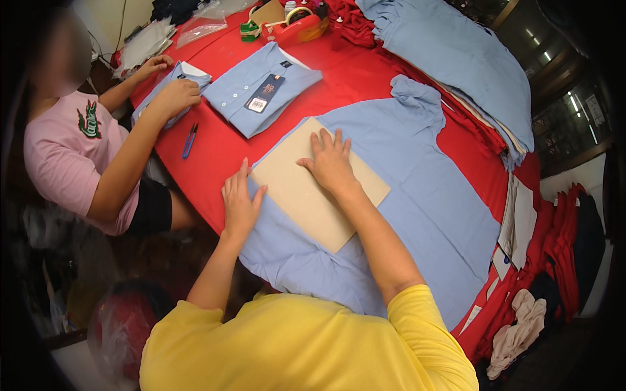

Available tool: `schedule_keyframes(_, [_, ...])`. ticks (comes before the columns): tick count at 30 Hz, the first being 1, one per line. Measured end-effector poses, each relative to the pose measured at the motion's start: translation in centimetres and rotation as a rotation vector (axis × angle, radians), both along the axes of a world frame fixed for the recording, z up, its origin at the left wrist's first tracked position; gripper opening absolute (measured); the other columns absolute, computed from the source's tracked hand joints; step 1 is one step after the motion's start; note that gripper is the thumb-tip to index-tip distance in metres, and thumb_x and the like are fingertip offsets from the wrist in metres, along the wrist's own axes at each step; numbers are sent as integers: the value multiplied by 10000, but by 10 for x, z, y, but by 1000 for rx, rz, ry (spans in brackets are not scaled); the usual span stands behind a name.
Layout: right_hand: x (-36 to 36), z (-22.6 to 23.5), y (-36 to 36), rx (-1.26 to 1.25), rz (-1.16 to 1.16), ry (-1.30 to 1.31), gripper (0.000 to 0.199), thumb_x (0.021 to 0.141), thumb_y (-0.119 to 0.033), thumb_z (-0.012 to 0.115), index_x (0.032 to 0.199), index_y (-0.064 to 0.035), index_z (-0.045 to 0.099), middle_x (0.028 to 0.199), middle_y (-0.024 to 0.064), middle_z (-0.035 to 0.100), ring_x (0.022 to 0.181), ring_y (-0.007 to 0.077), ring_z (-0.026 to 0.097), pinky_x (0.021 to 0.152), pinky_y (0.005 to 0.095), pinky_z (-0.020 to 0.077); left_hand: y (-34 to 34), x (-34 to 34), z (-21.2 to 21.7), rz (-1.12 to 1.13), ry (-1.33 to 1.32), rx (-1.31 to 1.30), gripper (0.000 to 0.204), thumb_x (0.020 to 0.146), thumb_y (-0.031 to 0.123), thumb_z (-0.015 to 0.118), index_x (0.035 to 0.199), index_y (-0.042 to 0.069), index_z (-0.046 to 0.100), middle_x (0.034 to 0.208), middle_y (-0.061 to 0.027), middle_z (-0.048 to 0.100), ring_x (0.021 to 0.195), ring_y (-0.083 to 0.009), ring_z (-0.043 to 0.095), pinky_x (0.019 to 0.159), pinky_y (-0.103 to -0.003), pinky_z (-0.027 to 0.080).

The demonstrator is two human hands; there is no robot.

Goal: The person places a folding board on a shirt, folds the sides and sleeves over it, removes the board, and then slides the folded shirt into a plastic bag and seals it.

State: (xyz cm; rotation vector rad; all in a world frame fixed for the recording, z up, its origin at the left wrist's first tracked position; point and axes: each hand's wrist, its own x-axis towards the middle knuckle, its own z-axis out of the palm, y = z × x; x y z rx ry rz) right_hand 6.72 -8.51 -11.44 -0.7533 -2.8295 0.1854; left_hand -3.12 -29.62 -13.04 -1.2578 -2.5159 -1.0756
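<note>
A light blue shirt (424, 195) lies spread face down or flat on the red-covered table in front of me. On its left part rests a beige rectangular cardboard sheet (293, 176), set at a slant. My right hand (331, 161) presses flat on the cardboard with its fingers spread. By the cardboard's left corner, my left hand (241, 205) lies at the shirt's edge, fingers stretched out and thumb apart. Whether its fingertips touch the cloth or the cardboard I cannot tell.
A folded blue shirt (261, 91) with a dark tag lies ahead; a blue cutter (190, 141) lies nearby. At left, a co-worker in pink (78, 156) handles another folded shirt (173, 98). A tape dispenser (300, 29) stands at the back, stacked blue garments (456, 58) at the far right.
</note>
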Motion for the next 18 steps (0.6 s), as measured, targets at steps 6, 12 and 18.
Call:
schedule_keyframes(6, [2, -1, 2, -37, 6, 53, 776, 864, -514, 631, 1403, 8, 436, 1449, 233, 387, 1367, 532, 259, 1086, 675, 221, -4, -3, 6, 17, -142, 78, 726, 836, 141, 710, 1452, 0, 352, 1239, -160, 569, 1130, -336, 511, 984, -449, 371])
schedule_keyframes(12, [0, 10, 1, -40, -12, 21, 753, 844, -514, 648, 1384, -21, 470, 1438, 183, 425, 1353, 490, 309, 1082, 652, 247, 29, 2, 15, -191, 129, -30, 605, 847, 80, 651, 1397, -8, 416, 1293, -188, 514, 1146, -349, 506, 992, -455, 396])
schedule_keyframes(18, [11, 21, 7, -22, 45, -9, 594, 896, -401, 614, 1373, -69, 491, 1437, 139, 461, 1350, 403, 361, 1031, 633, 291, 94, 30, 2, -219, 64, 69, 590, 852, 113, 641, 1390, 3, 424, 1283, -198, 502, 1161, -356, 489, 985, -430, 414])
